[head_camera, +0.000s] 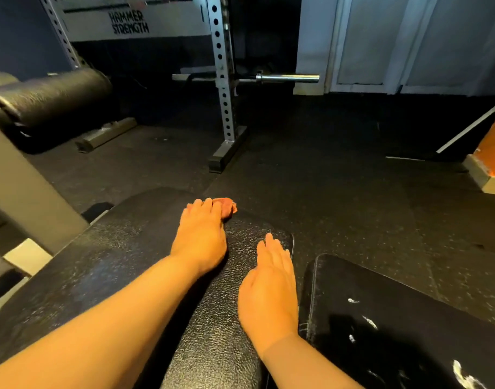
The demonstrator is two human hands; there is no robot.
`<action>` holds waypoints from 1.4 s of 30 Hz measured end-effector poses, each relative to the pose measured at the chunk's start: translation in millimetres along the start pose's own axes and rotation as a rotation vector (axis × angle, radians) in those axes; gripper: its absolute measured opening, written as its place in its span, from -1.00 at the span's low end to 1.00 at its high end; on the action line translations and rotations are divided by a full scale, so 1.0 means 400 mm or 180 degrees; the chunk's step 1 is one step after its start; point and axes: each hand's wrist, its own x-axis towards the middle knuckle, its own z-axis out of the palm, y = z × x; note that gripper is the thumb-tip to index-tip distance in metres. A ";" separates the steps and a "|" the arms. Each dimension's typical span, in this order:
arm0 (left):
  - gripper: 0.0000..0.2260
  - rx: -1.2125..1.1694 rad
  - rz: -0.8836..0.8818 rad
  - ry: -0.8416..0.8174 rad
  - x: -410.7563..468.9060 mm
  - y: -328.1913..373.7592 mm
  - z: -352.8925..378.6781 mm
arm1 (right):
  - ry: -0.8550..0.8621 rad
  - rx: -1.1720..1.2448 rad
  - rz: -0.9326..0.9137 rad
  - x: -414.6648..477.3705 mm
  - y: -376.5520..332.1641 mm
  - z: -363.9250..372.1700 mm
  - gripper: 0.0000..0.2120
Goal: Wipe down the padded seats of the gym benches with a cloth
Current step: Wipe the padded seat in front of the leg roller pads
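Right hand [268,290] flat on bench pad [114,262], left hand [201,234] pressing cloth [228,206], rack [222,80] reads HAMMER STRENGTH

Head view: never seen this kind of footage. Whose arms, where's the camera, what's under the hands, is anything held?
There is no machine here. A person wears one wide camera on the head, looking forward and down, so the two bare arms coming in from the bottom edge are their own.

The black textured surface under them is a gym bench pad. The left hand reaches toward its far end and lies over a small reddish cloth, pressing it onto the pad; how firm the grip is cannot be told. The right hand lies flat on the pad with fingers straight, holding nothing.

A second, scuffed pad sits to the right. Behind stand a steel rack and a barbell on dark floor.
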 end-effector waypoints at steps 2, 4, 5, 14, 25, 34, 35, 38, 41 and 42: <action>-0.66 -0.0249 0.0508 -0.0020 -0.029 0.060 0.012 | 0.0045 0.0050 0.0026 -0.002 -0.001 0.004 -0.46; -0.57 -0.0737 0.1068 -0.0228 -0.061 0.089 -0.002 | 0.0067 0.0124 0.0055 -0.003 -0.003 0.002 -0.45; -0.57 -0.0929 0.1197 -0.0386 -0.064 0.082 -0.020 | 0.0063 0.0122 0.0061 -0.003 -0.004 0.002 -0.45; -0.73 -0.0495 0.0768 -0.0001 0.015 0.119 0.010 | 0.0127 0.0094 0.0065 -0.003 0.004 0.009 -0.42; -0.71 -0.0557 -0.0001 0.0002 0.002 -0.013 -0.001 | 0.0261 -0.0427 -0.0102 0.005 0.008 0.036 -0.33; -0.51 -0.0866 0.1014 -0.0175 -0.063 -0.061 -0.048 | 0.0160 -0.0551 -0.0163 0.006 0.012 0.031 -0.39; -0.54 -0.0779 0.0498 -0.0019 -0.051 -0.102 -0.045 | 0.0091 -0.0575 -0.0153 0.005 0.012 0.028 -0.43; -0.56 -0.0317 -0.0611 0.0228 -0.046 -0.112 -0.027 | 0.0059 -0.0600 -0.0151 0.001 0.013 0.023 -0.46; -0.45 -0.0783 0.0173 0.0243 -0.087 0.007 -0.006 | 0.0167 -0.0432 -0.0220 0.002 0.010 0.027 -0.47; -0.44 -0.1136 0.0397 0.0084 -0.109 0.045 -0.018 | 0.0146 -0.0363 -0.0253 0.002 0.007 0.024 -0.48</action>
